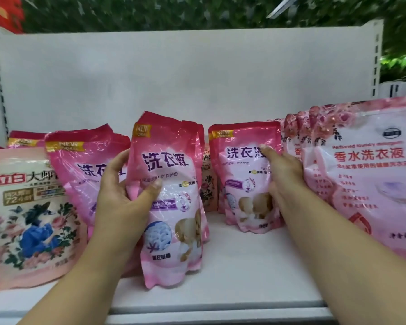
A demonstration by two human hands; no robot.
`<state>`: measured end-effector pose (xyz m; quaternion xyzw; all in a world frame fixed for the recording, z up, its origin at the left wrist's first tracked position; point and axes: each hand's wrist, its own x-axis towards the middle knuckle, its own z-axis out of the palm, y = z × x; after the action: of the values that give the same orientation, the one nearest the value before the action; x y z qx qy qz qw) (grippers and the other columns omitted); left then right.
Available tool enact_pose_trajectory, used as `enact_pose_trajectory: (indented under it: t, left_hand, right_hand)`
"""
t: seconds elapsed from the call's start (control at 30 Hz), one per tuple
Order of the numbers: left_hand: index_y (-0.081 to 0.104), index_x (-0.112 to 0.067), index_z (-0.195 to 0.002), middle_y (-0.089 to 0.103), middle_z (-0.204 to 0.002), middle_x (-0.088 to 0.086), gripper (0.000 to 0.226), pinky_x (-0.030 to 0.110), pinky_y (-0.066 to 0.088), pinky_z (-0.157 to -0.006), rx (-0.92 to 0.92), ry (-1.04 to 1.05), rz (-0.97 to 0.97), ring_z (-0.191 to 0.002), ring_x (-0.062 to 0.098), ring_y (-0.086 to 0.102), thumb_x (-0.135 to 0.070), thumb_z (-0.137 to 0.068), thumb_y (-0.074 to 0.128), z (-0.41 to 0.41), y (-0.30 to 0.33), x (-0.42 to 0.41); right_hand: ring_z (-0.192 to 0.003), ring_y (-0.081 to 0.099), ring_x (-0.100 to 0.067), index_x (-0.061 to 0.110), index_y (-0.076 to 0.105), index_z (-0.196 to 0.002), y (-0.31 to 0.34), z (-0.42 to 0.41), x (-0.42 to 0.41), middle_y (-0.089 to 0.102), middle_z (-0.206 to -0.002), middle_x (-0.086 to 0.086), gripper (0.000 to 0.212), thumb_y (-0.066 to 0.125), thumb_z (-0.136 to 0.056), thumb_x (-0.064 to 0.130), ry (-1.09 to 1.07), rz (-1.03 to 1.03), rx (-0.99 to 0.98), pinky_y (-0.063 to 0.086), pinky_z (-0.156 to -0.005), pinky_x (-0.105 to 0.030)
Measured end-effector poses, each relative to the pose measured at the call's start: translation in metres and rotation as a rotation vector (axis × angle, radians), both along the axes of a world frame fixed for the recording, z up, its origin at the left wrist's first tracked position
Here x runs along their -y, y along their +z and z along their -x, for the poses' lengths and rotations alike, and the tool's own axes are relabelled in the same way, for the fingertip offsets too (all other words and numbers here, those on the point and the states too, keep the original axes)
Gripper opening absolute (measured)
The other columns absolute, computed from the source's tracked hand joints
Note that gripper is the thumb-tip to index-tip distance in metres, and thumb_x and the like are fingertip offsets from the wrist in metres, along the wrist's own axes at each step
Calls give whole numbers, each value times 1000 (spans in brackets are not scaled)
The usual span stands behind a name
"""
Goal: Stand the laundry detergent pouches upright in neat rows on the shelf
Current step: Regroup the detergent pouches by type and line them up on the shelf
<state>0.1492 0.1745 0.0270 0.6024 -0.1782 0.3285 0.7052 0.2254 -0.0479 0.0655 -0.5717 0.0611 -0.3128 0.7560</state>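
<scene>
Centre pouch (171, 207): bright pink film fading to white at mid-height, dark blue characters, a gold "NEW" corner tag, a purple band, a pale blue cotton-flower motif and a tan figure. The pouch to its right (246, 177) and the pouch to its left (85, 170) carry the same pink-and-white print. Far left of the centre pouch, a pale peach pouch (26, 214) shows pink roses, green leaves, a blue-dressed figure and a red logo. Far right, a large pouch (370, 174) is rose-patterned pink and white with red characters. Shelf (232, 266) and back panel (174, 73): plain white; above, green foliage (150, 12).
</scene>
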Motion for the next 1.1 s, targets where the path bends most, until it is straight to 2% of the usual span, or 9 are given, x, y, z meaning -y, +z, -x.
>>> enact_pose_trajectory:
  t: [0.13, 0.27, 0.43, 0.5, 0.57, 0.63, 0.87, 1.0, 1.1]
  left_hand:
    - [49, -53, -89, 65, -86, -2, 53, 49, 51, -84, -13, -3, 11, -86, 23, 65, -4, -77, 66, 1, 1, 1]
    - [49, -51, -90, 66, -89, -1, 51, 50, 51, -86, -17, -9, -4, -89, 24, 65, -5, -77, 66, -1, 0, 0]
    - [51, -45, -95, 67, -93, -2, 44, 50, 52, -83, -23, -37, -18, -90, 25, 66, -7, -78, 66, -5, -2, -3]
    - [52, -43, -96, 68, -95, 1, 42, 52, 51, -84, -23, -37, -23, -91, 27, 66, -8, -78, 67, -6, -3, -4]
    - [52, -41, -97, 67, -97, 3, 41, 54, 50, -85, -20, -39, -17, -93, 30, 65, -9, -78, 68, -8, -3, -5]
    - [53, -40, -97, 67, -98, 4, 40, 55, 49, -86, -17, -40, -24, -93, 31, 64, -10, -77, 68, -9, -4, -5]
    - [54, -45, -91, 67, -100, 4, 39, 57, 49, -85, -21, -36, -14, -94, 33, 64, -12, -77, 69, -12, -5, -5]
    - [55, -44, -89, 66, -101, 5, 37, 57, 51, -81, -27, -55, 3, -92, 33, 65, -11, -78, 68, -11, -5, -5]
    - [54, -41, -91, 66, -97, 3, 36, 56, 52, -80, -27, -70, 5, -91, 34, 65, -10, -79, 67, -10, -4, -5]
  right_hand:
    - [-108, 53, -25, 7, 51, -126, -1, -3, 1, 58, -122, -8, 48, 57, -88, 37, -80, 178, -24, 39, -94, -32]
    - [-91, 56, -25, 6, 48, -127, -7, -6, -5, 59, -102, -7, 68, 45, -86, 60, -71, 303, -219, 40, -82, -33]
    - [-112, 55, -29, 7, 46, -130, -14, -4, -4, 58, -122, -11, 85, 48, -75, 72, -100, 266, -214, 43, -94, -36]
    - [-89, 62, -24, 5, 54, -112, -13, -3, -4, 63, -97, -11, 81, 45, -72, 75, -109, 262, -205, 50, -80, -36]
    - [-55, 45, -13, 9, 49, -77, -12, -2, -3, 44, -61, 0, 63, 40, -78, 72, -154, 320, -225, 38, -52, -24]
    - [-47, 32, -11, 14, 38, -62, -13, -2, -2, 31, -54, 2, 57, 37, -83, 67, -232, 370, -233, 27, -44, -22]
    - [-50, 40, -14, 14, 49, -75, -23, 0, -5, 42, -60, 1, 58, 33, -82, 70, -247, 351, -213, 38, -49, -23]
    - [-77, 62, -23, 5, 58, -99, -32, 6, -4, 62, -88, -12, 80, 23, -81, 75, -141, 315, -342, 48, -64, -29]
    - [-82, 57, -23, 2, 53, -102, -31, 8, -7, 59, -89, -12, 76, 24, -85, 70, -163, 248, -334, 44, -74, -30]
